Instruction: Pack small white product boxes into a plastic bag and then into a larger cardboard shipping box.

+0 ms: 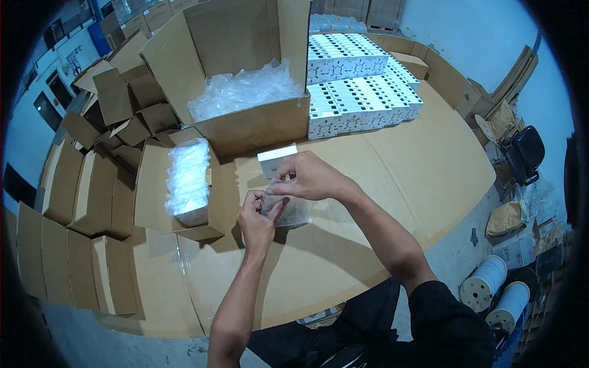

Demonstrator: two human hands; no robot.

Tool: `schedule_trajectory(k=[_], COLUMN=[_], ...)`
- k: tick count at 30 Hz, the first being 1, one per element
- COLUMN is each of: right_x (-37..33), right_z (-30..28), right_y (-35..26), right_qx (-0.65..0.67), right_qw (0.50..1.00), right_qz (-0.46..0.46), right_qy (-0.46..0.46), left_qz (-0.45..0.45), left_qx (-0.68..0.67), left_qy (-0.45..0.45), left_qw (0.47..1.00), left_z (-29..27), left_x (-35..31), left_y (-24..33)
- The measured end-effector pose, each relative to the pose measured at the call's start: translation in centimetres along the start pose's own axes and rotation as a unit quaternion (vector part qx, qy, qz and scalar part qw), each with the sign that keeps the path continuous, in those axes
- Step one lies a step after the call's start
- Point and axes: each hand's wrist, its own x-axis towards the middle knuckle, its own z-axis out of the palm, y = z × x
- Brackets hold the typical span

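My left hand and my right hand meet over the middle of the cardboard-covered table, both closed on a clear plastic bag. The thumbs and fingertips pinch around its upper edge, and the rest of the bag hangs over the table. Just beyond my right hand lies a small white box, partly covered by that hand. To the left stands an open carton holding a row of white boxes in clear plastic. Behind it, a large open carton contains a heap of clear plastic bags.
Stacked white printed boxes stand at the back of the table. Several empty open cartons crowd the left side. On the floor at right are white cable spools, a black chair and folded cardboard.
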Motion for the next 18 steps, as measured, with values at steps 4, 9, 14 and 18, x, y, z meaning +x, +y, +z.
schedule_trajectory(k=[4,9,14,18], right_x=[0.2,0.2,-0.1,0.4], right_z=[0.1,0.8,-0.5,-0.2], right_y=[0.3,0.1,-0.3,-0.3], right_qx=[0.234,0.327,0.058,0.066], right_qw=[0.968,0.943,0.996,0.994], right_qz=[0.083,0.039,-0.058,-0.088], right_qy=[-0.038,-0.042,-0.041,-0.028], left_qz=[0.024,0.035,-0.014,-0.065], left_qx=[0.075,0.040,-0.029,-0.046], left_qy=[-0.005,0.004,-0.039,-0.138], left_qw=[0.997,0.999,0.999,0.987], left_z=[0.2,-0.2,-0.4,-0.8], left_x=[0.0,0.1,0.6,0.1], left_y=[0.5,0.1,0.4,0.9])
